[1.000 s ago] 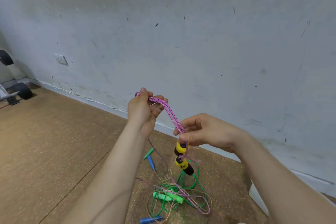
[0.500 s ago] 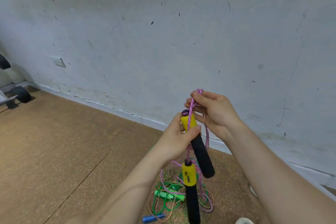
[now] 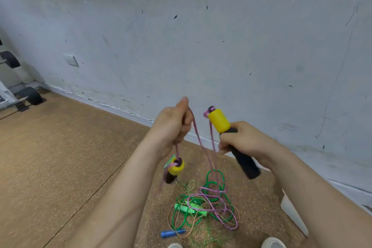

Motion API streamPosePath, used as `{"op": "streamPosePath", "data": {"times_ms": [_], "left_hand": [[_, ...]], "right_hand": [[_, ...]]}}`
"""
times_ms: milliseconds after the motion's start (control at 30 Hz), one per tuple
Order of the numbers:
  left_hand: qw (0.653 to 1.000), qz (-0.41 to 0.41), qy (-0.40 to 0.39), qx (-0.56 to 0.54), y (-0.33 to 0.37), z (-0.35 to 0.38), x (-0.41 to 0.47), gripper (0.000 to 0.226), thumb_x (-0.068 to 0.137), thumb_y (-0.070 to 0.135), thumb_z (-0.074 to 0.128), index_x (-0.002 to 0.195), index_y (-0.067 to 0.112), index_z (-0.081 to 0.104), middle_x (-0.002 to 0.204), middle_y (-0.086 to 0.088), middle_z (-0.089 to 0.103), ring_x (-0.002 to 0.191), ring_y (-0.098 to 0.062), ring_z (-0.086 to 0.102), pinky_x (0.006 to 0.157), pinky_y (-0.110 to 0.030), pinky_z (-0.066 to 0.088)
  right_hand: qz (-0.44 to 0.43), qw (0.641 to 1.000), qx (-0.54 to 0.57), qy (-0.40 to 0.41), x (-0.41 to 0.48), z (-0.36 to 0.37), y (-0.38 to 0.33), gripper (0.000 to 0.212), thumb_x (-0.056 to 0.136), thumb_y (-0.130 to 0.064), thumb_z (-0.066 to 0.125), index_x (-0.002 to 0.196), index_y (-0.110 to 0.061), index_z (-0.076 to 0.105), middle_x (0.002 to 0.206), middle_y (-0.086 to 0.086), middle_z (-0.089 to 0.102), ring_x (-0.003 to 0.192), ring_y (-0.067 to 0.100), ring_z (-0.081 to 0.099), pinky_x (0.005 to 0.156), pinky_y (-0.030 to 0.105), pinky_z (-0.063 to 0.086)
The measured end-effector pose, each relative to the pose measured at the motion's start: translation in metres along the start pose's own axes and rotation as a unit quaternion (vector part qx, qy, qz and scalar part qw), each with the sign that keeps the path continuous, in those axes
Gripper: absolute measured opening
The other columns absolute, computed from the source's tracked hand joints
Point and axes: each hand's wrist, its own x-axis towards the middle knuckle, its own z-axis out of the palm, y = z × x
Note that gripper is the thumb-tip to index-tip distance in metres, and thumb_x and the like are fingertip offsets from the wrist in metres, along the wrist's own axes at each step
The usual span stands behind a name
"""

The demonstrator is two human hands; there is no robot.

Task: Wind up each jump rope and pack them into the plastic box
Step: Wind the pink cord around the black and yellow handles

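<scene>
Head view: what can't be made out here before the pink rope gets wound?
- White box: mostly covered by the right forearm; contents unseen.
- Dangling handle under the left hand: motion-blurred.
- Floor tangle: pink rope, green and tan cords cross; too fine to trace their ends.
- Shoes: cut off by the bottom edge.

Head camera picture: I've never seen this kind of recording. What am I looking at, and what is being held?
No machine here: the camera sits on a person's head, looking down at two bare hands. The left grip holds the pink rope, with one yellow-and-black handle dangling beneath. The right grip clasps the other handle. On the cork floor lies a tangle of ropes with a green handle and a blue handle. The white box shows at right.
</scene>
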Motion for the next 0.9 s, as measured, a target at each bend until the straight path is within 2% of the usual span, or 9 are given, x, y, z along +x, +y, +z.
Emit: {"op": "streamPosePath", "data": {"times_ms": [67, 133, 300, 433, 533, 600, 633, 700, 900], "left_hand": [[0.964, -0.031, -0.044, -0.261, 0.009, 0.002, 0.001, 0.053, 0.100, 0.046, 0.032, 0.055, 0.020, 0.034, 0.043, 0.005, 0.024, 0.036, -0.008, 0.015, 0.040, -0.021, 0.006], [0.913, -0.048, -0.056, -0.400, 0.014, 0.002, 0.005, 0.057, 0.100, 0.048, 0.030, 0.050, 0.020, 0.035, 0.041, 0.006, 0.024, 0.032, -0.006, 0.016, 0.035, -0.019, 0.005], [0.817, -0.026, -0.007, -0.576, 0.020, -0.013, 0.018, 0.056, 0.101, 0.042, 0.030, 0.049, 0.019, 0.034, 0.040, 0.007, 0.026, 0.028, -0.006, 0.019, 0.029, -0.017, 0.009], [0.771, 0.010, 0.062, -0.634, 0.017, -0.023, 0.024, 0.049, 0.100, 0.035, 0.032, 0.054, 0.019, 0.033, 0.041, 0.007, 0.030, 0.029, -0.007, 0.019, 0.030, -0.017, 0.011], [0.845, 0.015, 0.109, -0.524, 0.011, -0.030, 0.032, 0.042, 0.101, 0.037, 0.032, 0.068, 0.015, 0.045, 0.047, 0.003, 0.040, 0.035, -0.008, 0.029, 0.036, -0.017, 0.021], [0.974, -0.010, 0.134, -0.185, 0.004, -0.031, 0.028, 0.050, 0.097, 0.052, 0.036, 0.098, 0.006, 0.056, 0.070, -0.006, 0.063, 0.052, -0.012, 0.051, 0.051, -0.021, 0.041], [0.994, -0.036, 0.105, 0.002, -0.001, -0.029, 0.023, 0.064, 0.091, 0.063, 0.038, 0.114, 0.005, 0.054, 0.087, -0.010, 0.068, 0.067, -0.015, 0.061, 0.063, -0.027, 0.051], [0.975, -0.095, -0.001, 0.201, -0.012, -0.021, 0.011, 0.076, 0.084, 0.073, 0.039, 0.117, 0.007, 0.057, 0.100, -0.012, 0.068, 0.086, -0.020, 0.068, 0.082, -0.037, 0.056], [0.988, -0.094, -0.026, 0.123, -0.026, 0.000, 0.004, 0.053, 0.085, 0.053, 0.060, 0.089, 0.000, 0.065, 0.073, -0.014, 0.068, 0.064, -0.020, 0.061, 0.063, -0.027, 0.052]], "right_hand": [[0.006, 0.992, 0.122, -0.031, -0.001, 0.011, -0.001, 0.026, 0.052, -0.007, 0.056, 0.077, -0.002, 0.064, 0.091, 0.016, 0.073, 0.090, 0.037, 0.066, 0.088, 0.044, 0.050], [0.014, 0.972, 0.218, -0.092, 0.000, 0.028, 0.002, 0.030, 0.051, -0.001, 0.051, 0.079, -0.001, 0.060, 0.101, 0.011, 0.072, 0.092, 0.038, 0.059, 0.077, 0.043, 0.046], [0.019, 0.918, 0.316, -0.238, -0.006, 0.058, 0.007, 0.046, 0.054, 0.001, 0.057, 0.099, -0.004, 0.053, 0.098, 0.020, 0.051, 0.093, 0.031, 0.049, 0.074, 0.033, 0.042], [0.018, 0.895, 0.360, -0.261, -0.015, 0.065, 0.006, 0.036, 0.072, 0.000, 0.061, 0.107, -0.009, 0.061, 0.097, 0.013, 0.065, 0.088, 0.027, 0.063, 0.083, 0.037, 0.054], [0.009, 0.903, 0.360, -0.234, -0.016, 0.065, 0.002, 0.039, 0.075, -0.005, 0.067, 0.112, -0.010, 0.057, 0.096, 0.018, 0.063, 0.086, 0.033, 0.064, 0.078, 0.042, 0.056], [-0.018, 0.942, 0.306, -0.135, -0.010, 0.059, -0.001, 0.033, 0.079, -0.005, 0.070, 0.108, -0.007, 0.055, 0.094, 0.019, 0.060, 0.086, 0.033, 0.062, 0.081, 0.047, 0.053], [-0.029, 0.959, 0.271, -0.077, -0.007, 0.054, -0.003, 0.029, 0.083, -0.004, 0.070, 0.107, -0.006, 0.055, 0.094, 0.018, 0.060, 0.086, 0.031, 0.061, 0.082, 0.047, 0.051], [-0.053, 0.978, 0.201, 0.003, -0.002, 0.043, -0.004, 0.024, 0.086, -0.004, 0.067, 0.107, -0.008, 0.056, 0.094, 0.013, 0.063, 0.086, 0.026, 0.062, 0.083, 0.042, 0.050], [-0.111, 0.991, 0.019, 0.075, 0.005, 0.038, -0.004, 0.028, 0.084, -0.009, 0.066, 0.104, -0.027, 0.057, 0.100, -0.002, 0.066, 0.094, 0.016, 0.063, 0.082, 0.028, 0.048]]}}
